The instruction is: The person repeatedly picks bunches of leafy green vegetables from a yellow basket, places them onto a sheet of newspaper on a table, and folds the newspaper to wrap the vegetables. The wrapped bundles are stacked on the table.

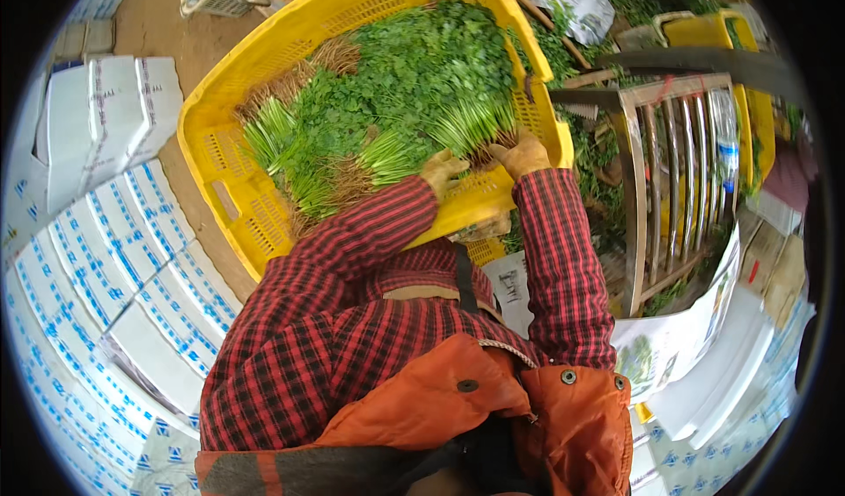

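A large yellow plastic crate (218,80) with slotted walls holds leafy green herb bunches (409,67) with pale stems and brown roots. Both hands wear tan gloves. My left hand (443,172) is inside the crate's near side, fingers apart, beside the stems and roots. To its right, my right hand (523,155) touches the brown roots of a bunch (476,126) near the right wall; whether its fingers close on them cannot be told. More roots and stems (356,172) lie left of my left hand.
White boxes with blue printing (112,252) are stacked at the left. At the right stand a slatted metal and wood frame (634,199) and another yellow crate (693,30). Loose greens and a crumpled printed bag (574,1) lie beyond the crate's right side.
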Available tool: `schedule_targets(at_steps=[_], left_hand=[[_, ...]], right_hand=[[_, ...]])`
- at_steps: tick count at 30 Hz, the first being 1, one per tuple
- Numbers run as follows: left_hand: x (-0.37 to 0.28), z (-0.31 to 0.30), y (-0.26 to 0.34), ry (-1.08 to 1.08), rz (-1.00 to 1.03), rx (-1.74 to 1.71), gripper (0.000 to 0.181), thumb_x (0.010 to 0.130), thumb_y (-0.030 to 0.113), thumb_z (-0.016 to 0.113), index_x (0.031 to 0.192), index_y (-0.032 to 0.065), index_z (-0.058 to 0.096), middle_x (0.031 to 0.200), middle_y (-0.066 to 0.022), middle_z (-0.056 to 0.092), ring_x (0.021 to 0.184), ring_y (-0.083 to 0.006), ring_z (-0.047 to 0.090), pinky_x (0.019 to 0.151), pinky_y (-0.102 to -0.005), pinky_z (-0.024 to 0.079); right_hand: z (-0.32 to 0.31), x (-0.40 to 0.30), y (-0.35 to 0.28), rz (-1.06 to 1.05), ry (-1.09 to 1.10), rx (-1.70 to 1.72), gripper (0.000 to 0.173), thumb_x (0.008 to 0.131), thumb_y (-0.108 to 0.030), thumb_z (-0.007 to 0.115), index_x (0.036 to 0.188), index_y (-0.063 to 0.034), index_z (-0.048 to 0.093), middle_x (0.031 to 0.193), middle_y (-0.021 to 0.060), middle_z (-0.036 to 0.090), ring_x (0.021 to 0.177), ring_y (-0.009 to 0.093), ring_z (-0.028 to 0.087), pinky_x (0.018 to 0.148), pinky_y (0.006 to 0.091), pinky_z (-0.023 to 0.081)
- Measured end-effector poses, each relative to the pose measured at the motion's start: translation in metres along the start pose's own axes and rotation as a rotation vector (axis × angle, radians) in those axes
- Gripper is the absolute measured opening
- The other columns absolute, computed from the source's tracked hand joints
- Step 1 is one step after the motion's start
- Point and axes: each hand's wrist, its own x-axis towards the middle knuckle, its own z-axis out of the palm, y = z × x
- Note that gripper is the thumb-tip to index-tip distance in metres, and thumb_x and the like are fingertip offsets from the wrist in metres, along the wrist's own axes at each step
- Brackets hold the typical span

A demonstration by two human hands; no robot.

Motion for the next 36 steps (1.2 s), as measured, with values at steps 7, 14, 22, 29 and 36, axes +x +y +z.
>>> schedule_targets(at_steps=[7,14,22,29,36], left_hand=[[0.047,0.01,-0.011,0.16,-0.282,-0.258,0.074,0.086,0.005,0.064,0.145,0.0043,0.02,0.15,-0.0206,0.021,0.137,-0.0362,0.024,0.111,-0.0461,0.033],[0.052,0.018,-0.025,-0.054,-0.411,-0.51,0.06,0.089,0.02,0.063,0.141,0.0077,0.036,0.153,-0.0165,0.016,0.139,-0.0326,0.02,0.113,-0.0449,0.027],[0.045,0.01,-0.019,-0.31,-0.346,-0.672,0.073,0.079,0.029,0.075,0.14,0.009,0.04,0.152,-0.0171,0.017,0.139,-0.0342,0.021,0.109,-0.063,0.022],[0.042,0.033,-0.047,-0.331,0.067,-0.67,0.074,0.071,0.043,0.079,0.127,0.0037,0.049,0.121,-0.0168,0.056,0.111,-0.0281,0.056,0.091,-0.0404,0.052],[-0.04,0.034,0.02,-0.276,0.057,-0.772,0.055,0.074,0.026,0.08,0.118,0.0056,0.056,0.111,-0.0105,0.062,0.105,-0.023,0.059,0.089,-0.037,0.053]], right_hand=[[0.013,0.062,-0.016,-0.185,-0.577,-0.787,0.053,0.082,-0.031,0.064,0.129,-0.0096,0.05,0.123,0.0115,0.059,0.111,0.029,0.057,0.091,0.0369,0.047],[0.053,0.105,0.046,-0.459,-0.568,-0.956,0.05,0.084,-0.01,0.065,0.127,-0.0325,0.056,0.121,0.0053,0.062,0.106,0.024,0.06,0.089,0.0344,0.048],[0.044,0.087,0.054,0.31,-0.571,0.537,0.041,0.071,-0.009,0.077,0.108,0.0018,0.062,0.1,0.0166,0.066,0.087,0.024,0.065,0.074,0.0354,0.054],[0.001,0.002,-0.001,-0.047,-0.221,0.405,0.045,0.082,-0.028,0.07,0.111,0.0057,0.061,0.101,0.0172,0.065,0.086,0.024,0.063,0.078,0.035,0.048],[0.018,-0.026,-0.015,-0.276,0.069,0.347,0.045,0.088,-0.036,0.064,0.111,0.0021,0.061,0.102,0.0163,0.065,0.09,0.025,0.062,0.08,0.0347,0.049]])
